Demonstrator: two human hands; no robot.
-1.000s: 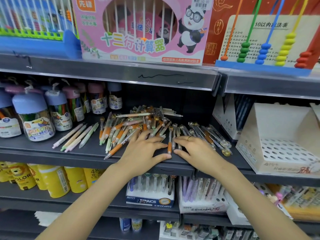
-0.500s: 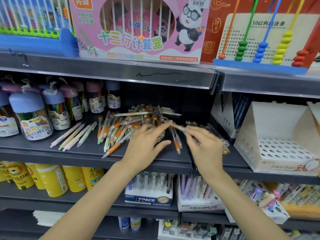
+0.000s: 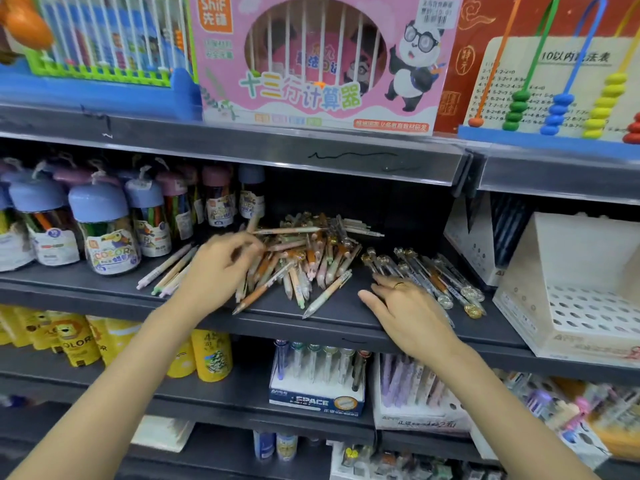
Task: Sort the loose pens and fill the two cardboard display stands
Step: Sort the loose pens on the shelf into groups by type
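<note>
A heap of loose pastel and orange pens (image 3: 304, 261) lies on the dark middle shelf (image 3: 104, 289). A few pale pens (image 3: 162, 271) lie apart to its left, and a row of clear pens with gold tops (image 3: 436, 275) lies to its right. My left hand (image 3: 218, 271) is at the heap's left edge, blurred, fingers curled round a pale pen (image 3: 254, 221) that points up and back. My right hand (image 3: 408, 306) lies flat on the shelf, its fingertips touching the clear pens. A white cardboard stand (image 3: 581, 313) with rows of holes stands at the right. A second stand (image 3: 467, 244) is behind it.
Jars of coloured pens (image 3: 107, 233) with blue and pink lids crowd the shelf's left end. Abacus boxes (image 3: 325, 60) fill the shelf above. On the lower shelf sit filled pen boxes (image 3: 317, 379) and yellow tubes (image 3: 211, 355).
My left hand has moved left to the heap's edge and lifted a pen. My right hand dropped from the heap's middle and now lies flat on the clear pens.
</note>
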